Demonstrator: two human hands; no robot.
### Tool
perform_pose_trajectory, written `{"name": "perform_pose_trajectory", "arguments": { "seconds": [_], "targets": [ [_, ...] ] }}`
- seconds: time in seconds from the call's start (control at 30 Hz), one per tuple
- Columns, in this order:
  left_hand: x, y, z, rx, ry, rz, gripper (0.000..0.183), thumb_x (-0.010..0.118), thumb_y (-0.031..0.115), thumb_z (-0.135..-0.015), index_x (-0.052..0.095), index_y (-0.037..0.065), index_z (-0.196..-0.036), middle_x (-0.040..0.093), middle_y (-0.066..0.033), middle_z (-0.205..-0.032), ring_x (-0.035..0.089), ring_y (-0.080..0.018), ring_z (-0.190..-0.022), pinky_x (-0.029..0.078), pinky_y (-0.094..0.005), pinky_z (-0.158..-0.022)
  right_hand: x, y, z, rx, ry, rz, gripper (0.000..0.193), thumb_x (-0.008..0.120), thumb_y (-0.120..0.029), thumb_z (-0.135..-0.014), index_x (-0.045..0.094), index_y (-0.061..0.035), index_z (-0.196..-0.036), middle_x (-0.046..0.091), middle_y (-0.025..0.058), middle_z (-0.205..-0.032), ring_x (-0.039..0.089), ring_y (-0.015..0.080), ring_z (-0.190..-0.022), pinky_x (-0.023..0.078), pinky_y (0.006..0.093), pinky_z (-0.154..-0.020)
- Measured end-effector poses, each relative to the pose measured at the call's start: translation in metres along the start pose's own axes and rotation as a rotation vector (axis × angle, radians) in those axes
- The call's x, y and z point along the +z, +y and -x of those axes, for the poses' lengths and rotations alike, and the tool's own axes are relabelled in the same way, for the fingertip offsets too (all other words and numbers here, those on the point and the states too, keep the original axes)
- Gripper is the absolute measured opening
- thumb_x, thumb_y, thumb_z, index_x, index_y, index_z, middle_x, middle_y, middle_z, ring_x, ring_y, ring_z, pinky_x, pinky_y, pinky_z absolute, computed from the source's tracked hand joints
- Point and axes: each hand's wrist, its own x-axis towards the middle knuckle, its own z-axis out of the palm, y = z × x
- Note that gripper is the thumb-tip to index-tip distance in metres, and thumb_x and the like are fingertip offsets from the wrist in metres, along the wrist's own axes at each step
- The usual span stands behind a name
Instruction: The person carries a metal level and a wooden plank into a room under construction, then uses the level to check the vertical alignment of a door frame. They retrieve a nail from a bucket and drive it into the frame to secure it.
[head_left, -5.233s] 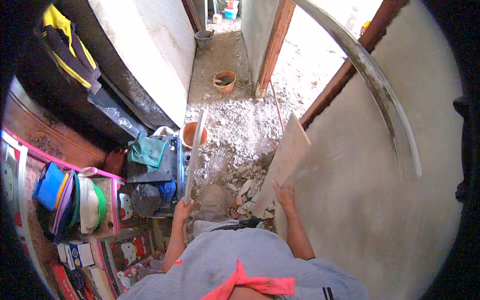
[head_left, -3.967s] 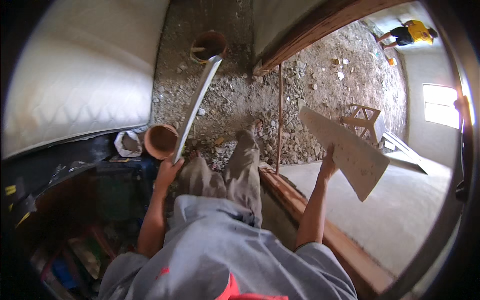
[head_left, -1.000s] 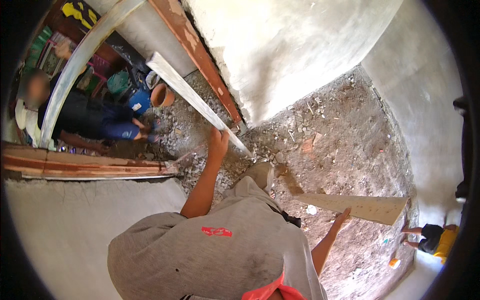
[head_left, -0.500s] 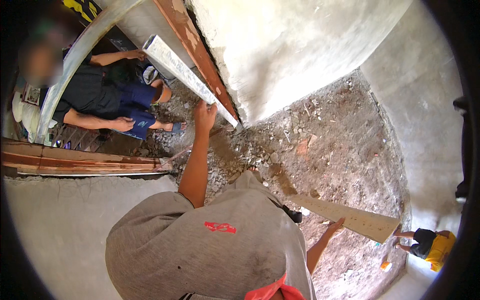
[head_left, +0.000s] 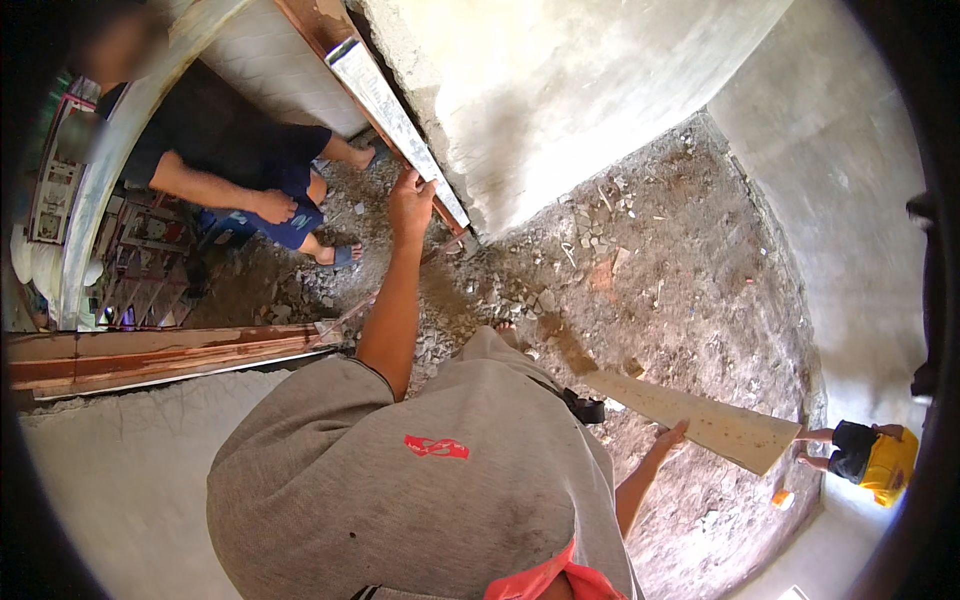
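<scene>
Holding a long, straight bar (head_left: 385, 105), whitish, scuffed and flat-sided, along the red-brown wooden door post (head_left: 312, 22), with the left hand (head_left: 410, 203) closed round its lower part, close to the foot of that post. Gripping a flat, tapering board (head_left: 715, 425) by its lower edge with the right hand (head_left: 668, 440), fingers mostly curled in, well below and to the right of the post; dull beige, speckled dark, widest at the end farther from the post.

Just right of the post, a pale plaster wall (head_left: 590, 90), smooth on the face, crumbly along the edge. Below and right of the post, a brown earth floor (head_left: 700, 280) strewn with broken chips. Left of the post, a co-worker (head_left: 230, 120) in dark clothes and sandals; below and left, a reddish timber beam (head_left: 180, 350). Far right of the post, near the board's wide end, a person in a yellow shirt (head_left: 890, 465).

On the grey knit shirt (head_left: 400, 520) below the post, a red printed patch (head_left: 436, 447), too small to read. Crossing left of the post, a curved pale strip (head_left: 130, 130), perhaps frame timber, cut off above. Impossible to tell whether bar and post touch.
</scene>
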Motion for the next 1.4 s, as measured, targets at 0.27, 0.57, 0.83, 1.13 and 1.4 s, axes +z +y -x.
{"name": "perform_pose_trajectory", "arguments": {
  "seconds": [0.27,0.57,0.83,1.13,1.4],
  "targets": [
    [0.026,-0.028,-0.008,-0.021,0.038,0.028,0.032,0.077,0.013,-0.080,0.067,-0.004,-0.105,0.068,-0.0203,-0.106,0.071,-0.0338,-0.087,0.055,-0.0409,-0.074,-0.011,0.002,0.019,0.066,0.010,-0.032,0.057,0.056,-0.051,-0.094,0.060,0.0042,-0.105,0.054,0.0100,-0.064,0.048,0.0156,-0.048,0.039,0.0313,-0.041],
    [0.017,-0.019,-0.002,0.090,0.103,-0.149,0.030,0.074,0.015,-0.081,0.067,-0.005,-0.102,0.067,-0.0200,-0.101,0.068,-0.0353,-0.086,0.053,-0.0451,-0.076,-0.023,0.017,0.027,0.117,0.008,-0.061,0.071,0.055,-0.062,-0.092,0.056,0.0037,-0.119,0.058,0.0110,-0.069,0.051,0.0161,-0.050,0.043,0.0296,-0.041],
    [0.027,-0.031,0.028,-0.019,0.098,-0.232,0.026,0.074,0.015,-0.082,0.067,0.000,-0.102,0.066,-0.0195,-0.101,0.067,-0.0366,-0.087,0.053,-0.0458,-0.076,-0.031,0.017,0.037,0.178,0.038,-0.043,0.081,0.053,-0.069,-0.089,0.054,0.0033,-0.126,0.055,0.0092,-0.068,0.052,0.0170,-0.054,0.046,0.0294,-0.045],
    [0.047,-0.041,0.025,0.095,0.111,0.039,0.025,0.071,0.005,-0.083,0.066,0.001,-0.107,0.067,-0.0172,-0.102,0.064,-0.0368,-0.090,0.051,-0.0445,-0.077,-0.035,0.003,0.052,0.190,0.053,-0.031,0.081,0.054,-0.071,-0.088,0.052,-0.0025,-0.131,0.056,0.0092,-0.082,0.051,0.0158,-0.060,0.044,0.0279,-0.048],
    [0.057,-0.056,0.004,-0.022,0.188,0.000,0.024,0.073,-0.001,-0.079,0.066,-0.002,-0.103,0.067,-0.0176,-0.100,0.065,-0.0339,-0.088,0.050,-0.0445,-0.078,-0.036,0.012,0.052,0.303,0.079,0.050,0.080,0.050,-0.071,-0.089,0.048,-0.0058,-0.136,0.057,0.0086,-0.084,0.052,0.0179,-0.063,0.044,0.0284,-0.050]
  ]
}}
